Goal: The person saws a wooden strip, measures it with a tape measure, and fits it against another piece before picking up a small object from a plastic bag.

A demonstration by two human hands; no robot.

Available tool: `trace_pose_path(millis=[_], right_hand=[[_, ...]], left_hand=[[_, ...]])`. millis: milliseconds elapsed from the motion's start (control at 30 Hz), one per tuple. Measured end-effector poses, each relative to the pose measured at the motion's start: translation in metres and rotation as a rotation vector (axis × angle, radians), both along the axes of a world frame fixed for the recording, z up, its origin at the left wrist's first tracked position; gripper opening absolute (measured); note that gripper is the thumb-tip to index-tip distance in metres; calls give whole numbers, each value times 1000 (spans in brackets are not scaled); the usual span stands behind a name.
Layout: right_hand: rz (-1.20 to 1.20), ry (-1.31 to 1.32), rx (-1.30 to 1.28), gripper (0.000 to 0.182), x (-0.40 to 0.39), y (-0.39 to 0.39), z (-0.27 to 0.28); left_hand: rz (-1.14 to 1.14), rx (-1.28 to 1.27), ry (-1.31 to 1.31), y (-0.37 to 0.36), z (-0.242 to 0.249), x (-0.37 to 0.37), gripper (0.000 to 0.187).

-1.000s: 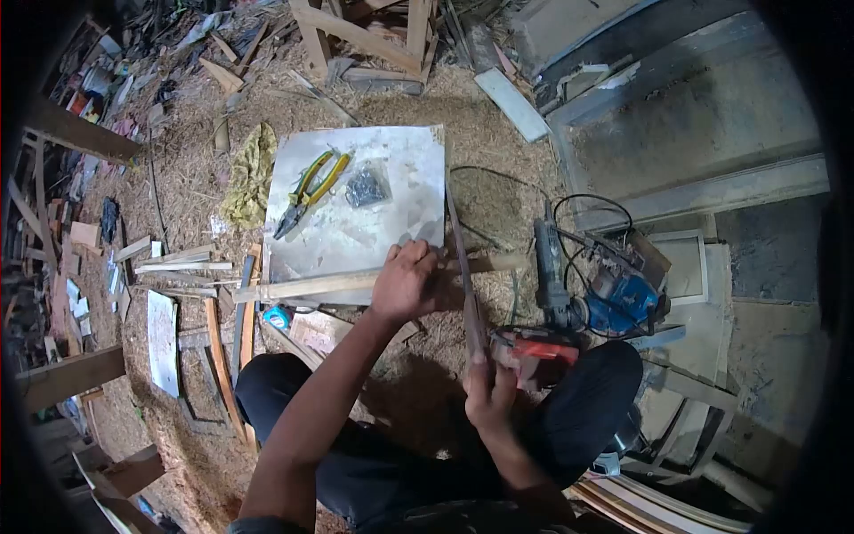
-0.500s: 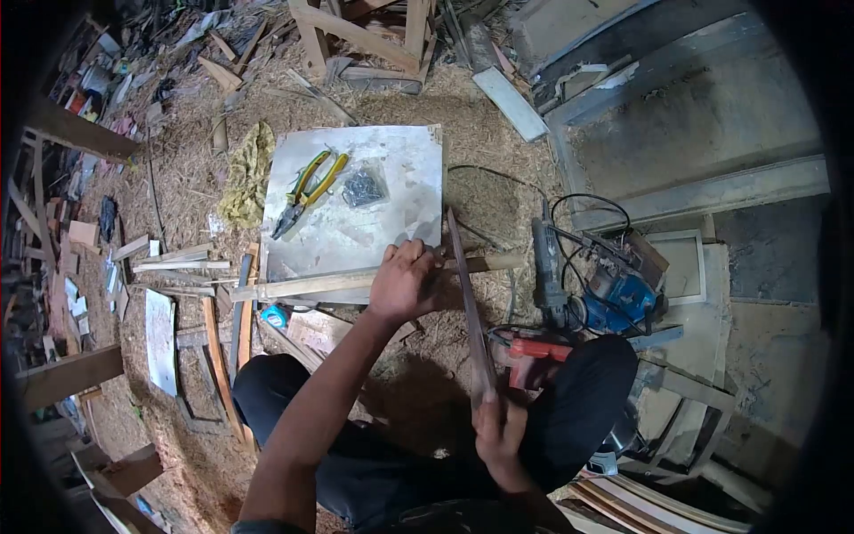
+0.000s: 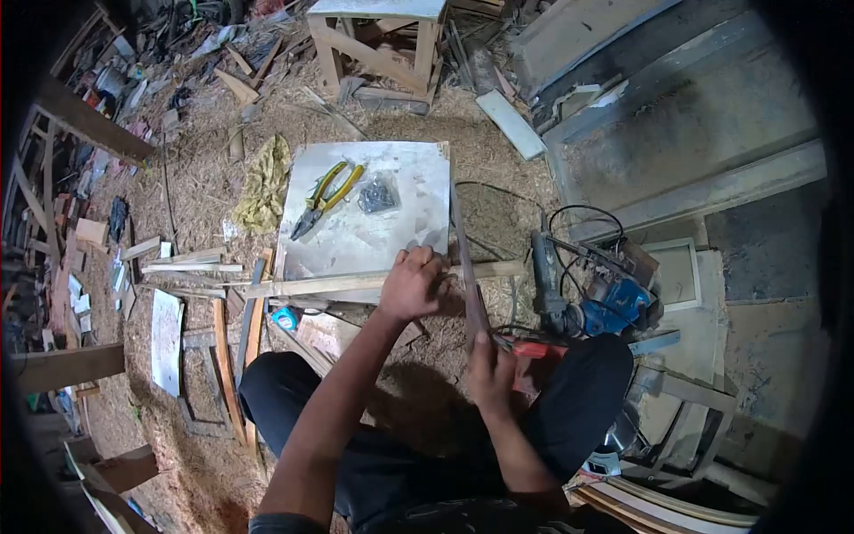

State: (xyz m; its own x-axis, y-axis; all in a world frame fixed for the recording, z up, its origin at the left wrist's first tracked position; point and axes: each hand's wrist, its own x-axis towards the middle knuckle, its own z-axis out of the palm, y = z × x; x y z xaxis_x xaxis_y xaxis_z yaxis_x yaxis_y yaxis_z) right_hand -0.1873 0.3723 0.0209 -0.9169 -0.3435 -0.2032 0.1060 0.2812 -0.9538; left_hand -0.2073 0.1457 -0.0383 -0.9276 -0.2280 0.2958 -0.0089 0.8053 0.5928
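My left hand is closed around a narrow strip of wood, which lies across the near edge of a white-topped board. In my right hand is the handle end of a handsaw, its long blade seen nearly edge-on. The blade crosses the strip just right of my left hand; whether its teeth are in the wood cannot be made out. Yellow-handled pliers and a small clear bag of dark bits rest on the board.
A blue power tool and a grey angle grinder with cables lie to the right. Near my right knee is a red tool. On the left are a blue tape measure, a crumpled yellow cloth and wood offcuts.
My right hand has pushed forward with the saw, its blade sliding further across the strip. My left hand stays on the strip. The whole view has shifted slightly.
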Motion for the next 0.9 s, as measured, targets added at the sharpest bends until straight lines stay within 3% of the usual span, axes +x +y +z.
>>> trace_pose_path(millis=[100,167,267,367,400,600,667,767,833,900], right_hand=[[-64,-174,-64,33,45,26,42],[30,-17,23,36,47,44,29],[59,-8,151,44,5,1,7],[58,33,128,47,20,21,-2],[56,10,112,48,33,26,40],[38,4,160,41,2,7,-19],[-26,-57,147,39,6,-8,-14],[30,14,49,40,38,34,9],[42,-124,97,43,36,43,-5],[104,211,246,40,25,35,-49]], left_hand=[[1,9,-31,0,7,3,31],[7,52,-66,3,15,4,31],[-8,33,-59,2,9,4,34],[-23,46,-68,1,6,4,36],[-25,40,-70,-3,6,2,37],[-22,24,-58,3,2,6,31],[-23,7,-56,-4,6,-3,32],[-2,17,-76,-1,7,1,33],[-16,54,-120,3,11,4,32],[-12,24,-94,1,10,3,32]])
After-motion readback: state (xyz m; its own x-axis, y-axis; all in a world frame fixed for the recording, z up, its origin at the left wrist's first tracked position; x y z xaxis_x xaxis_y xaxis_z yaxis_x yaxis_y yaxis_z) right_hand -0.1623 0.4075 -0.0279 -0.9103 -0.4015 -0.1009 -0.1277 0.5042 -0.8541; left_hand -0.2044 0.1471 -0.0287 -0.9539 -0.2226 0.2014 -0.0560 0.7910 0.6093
